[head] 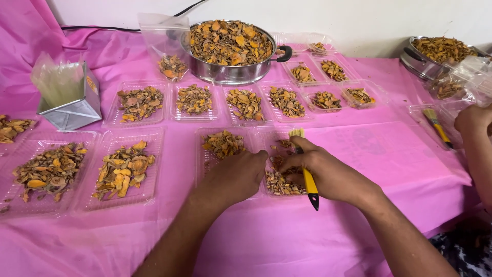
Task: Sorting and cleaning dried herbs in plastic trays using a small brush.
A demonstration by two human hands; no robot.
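Brush, yellow handle, black tip, pale bristles up, gripped in right hand over clear tray of dried orange-brown slices. Left hand closed in loose fist, resting on same tray's left edge, nothing visibly held. Steel pot of slices behind, on pink tablecloth.

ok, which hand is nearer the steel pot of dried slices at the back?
Left. The left hand lies almost straight below the steel pot, across one row of trays. The right hand, holding the yellow-handled brush, sits farther to the right.
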